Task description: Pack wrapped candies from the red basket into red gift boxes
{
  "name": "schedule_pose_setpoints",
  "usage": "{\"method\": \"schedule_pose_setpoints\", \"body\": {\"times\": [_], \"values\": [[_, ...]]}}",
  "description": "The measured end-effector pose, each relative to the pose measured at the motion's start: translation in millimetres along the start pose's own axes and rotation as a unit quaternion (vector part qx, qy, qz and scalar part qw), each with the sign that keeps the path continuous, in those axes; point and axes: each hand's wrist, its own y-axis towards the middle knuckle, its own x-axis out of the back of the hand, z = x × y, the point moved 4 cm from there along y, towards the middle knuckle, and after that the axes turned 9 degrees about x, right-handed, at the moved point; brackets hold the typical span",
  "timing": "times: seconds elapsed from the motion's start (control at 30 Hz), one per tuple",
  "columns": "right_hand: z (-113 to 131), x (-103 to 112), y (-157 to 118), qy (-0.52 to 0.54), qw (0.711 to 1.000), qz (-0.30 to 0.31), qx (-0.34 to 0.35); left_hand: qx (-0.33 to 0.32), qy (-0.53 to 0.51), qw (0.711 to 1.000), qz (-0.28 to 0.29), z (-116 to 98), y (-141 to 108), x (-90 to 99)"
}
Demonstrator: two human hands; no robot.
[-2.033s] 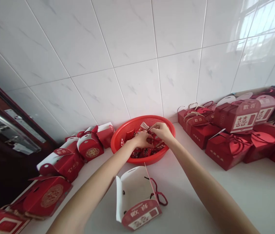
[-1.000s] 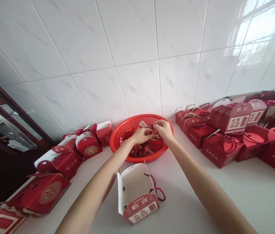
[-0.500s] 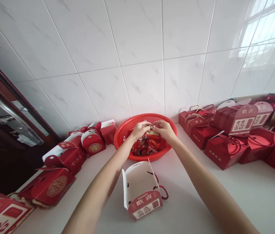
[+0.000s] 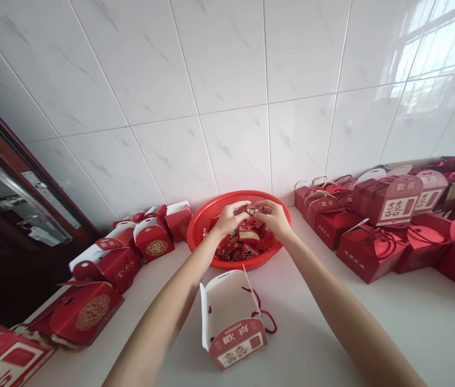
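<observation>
Both of my hands are over a red plastic basket [image 4: 199, 228] of wrapped sweets [image 4: 247, 239]. My left hand [image 4: 230, 217] and my right hand [image 4: 271, 216] pinch a small wrapped candy [image 4: 252, 210] between them, fingers closed on its two ends. Part of the candy is hidden by the fingers. Nearer to me, between my forearms, an open red gift box [image 4: 235, 333] with a white inside and a red cord handle [image 4: 269, 321] stands on the white tabletop [image 4: 300, 333]. No sweets show in the visible part of its inside.
Red gift boxes [image 4: 90, 312] stand in a row along the left, some with open tops. More closed boxes [image 4: 372, 250] are piled at the right. A white tiled wall [image 4: 235, 145] rises behind the basket. A dark door with a metal handle [image 4: 17, 199] is at the left.
My hands still hold the candy over the basket, with only slight finger movement. A pale-banded packet among the sweets shows more clearly below them. The view has shifted slightly.
</observation>
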Motion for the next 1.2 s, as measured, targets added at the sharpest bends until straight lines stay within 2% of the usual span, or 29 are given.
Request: {"method": "schedule_pose_setpoints", "body": {"times": [0.2, 0.47, 0.8, 0.97, 1.1, 1.2], "values": [[2, -4, 1, -0.002, 1.0, 0.015, -0.023, -0.018, -0.009, 1.0, -0.012, -8, -5, -0.1], [4, -4, 0, -0.002, 0.999, 0.032, -0.028, -0.029, 0.013, 0.999, 0.003, -22, -16, -2.6], [11, -6, -3, 0.041, 0.997, 0.04, -0.051, -0.01, 0.027, 0.999, 0.014, -23, -16, -5.2], [6, -2, -1, 0.081, 0.993, -0.046, -0.072, 0.006, 0.109, 0.991, 0.074, -15, -15, -10.6], [2, 3, 3, 0.103, 0.987, -0.106, -0.059, 0.031, 0.196, 0.97, 0.139, 1, -15, -14.7], [1, 5, 5, 0.117, 0.983, -0.129, -0.056, 0.029, 0.251, 0.954, 0.161, 9, -15, -18.5]]}}
